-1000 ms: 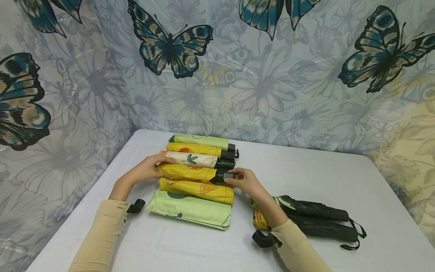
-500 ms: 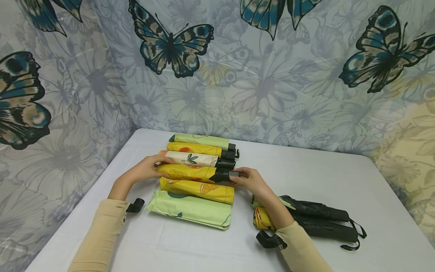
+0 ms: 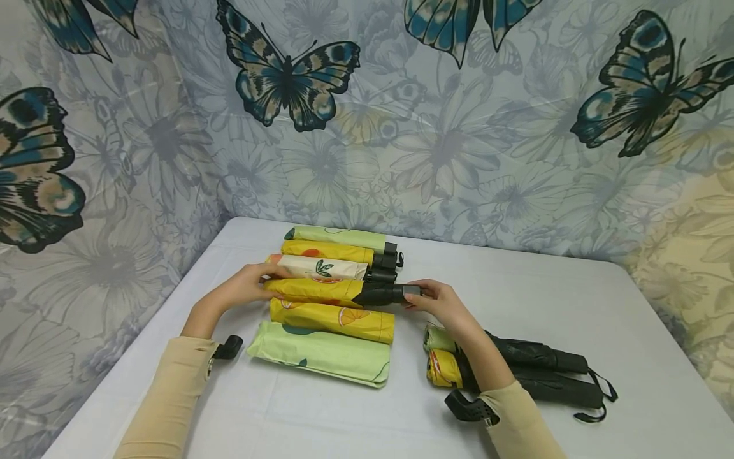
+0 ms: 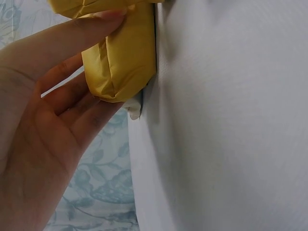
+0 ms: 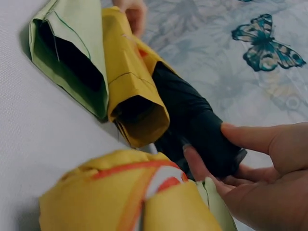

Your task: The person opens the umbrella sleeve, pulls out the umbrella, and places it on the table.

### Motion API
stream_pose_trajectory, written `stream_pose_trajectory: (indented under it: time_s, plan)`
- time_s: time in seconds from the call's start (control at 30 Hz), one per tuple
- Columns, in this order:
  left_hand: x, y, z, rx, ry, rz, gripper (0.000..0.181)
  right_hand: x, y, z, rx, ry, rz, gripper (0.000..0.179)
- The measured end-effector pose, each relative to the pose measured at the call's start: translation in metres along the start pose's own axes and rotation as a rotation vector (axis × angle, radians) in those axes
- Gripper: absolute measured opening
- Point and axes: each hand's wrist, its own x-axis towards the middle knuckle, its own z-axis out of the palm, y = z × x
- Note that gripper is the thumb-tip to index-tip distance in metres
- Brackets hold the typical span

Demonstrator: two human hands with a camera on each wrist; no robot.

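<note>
In the head view my left hand (image 3: 246,285) holds the left end of a yellow umbrella sleeve (image 3: 312,291) printed with orange slices. Its thumb and fingers grip the yellow end (image 4: 127,53) in the left wrist view. A black folded umbrella (image 3: 381,294) sticks out of the sleeve's right end. My right hand (image 3: 438,303) pinches the umbrella's handle end between thumb and fingers. The right wrist view shows the black umbrella (image 5: 202,130) half out of the yellow fabric. The part inside the sleeve is hidden.
Nearer me lie another yellow sleeve (image 3: 332,320) and a green sleeve (image 3: 321,354), their ends gaping. Behind are cream (image 3: 321,268), yellow (image 3: 327,252) and green (image 3: 338,237) sleeved umbrellas. Two black folded umbrellas (image 3: 550,382) with wrist straps lie at right, partly behind my right forearm.
My right hand has moved right, drawing the black umbrella farther out of the yellow sleeve. The left hand has stayed on the sleeve's left end.
</note>
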Motion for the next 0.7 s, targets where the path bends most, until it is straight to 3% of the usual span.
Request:
stream_pose_trajectory:
  time_s: [0.4,0.7]
  plan:
    - [0.001,-0.001,0.002,0.0,0.014,0.016,0.035,-0.006,0.008,-0.025,0.025,-0.006,0.014,0.059]
    - [0.004,-0.003,0.002,0.002,0.01,0.024,0.032,-0.011,0.008,-0.031,0.015,-0.002,0.017,0.062]
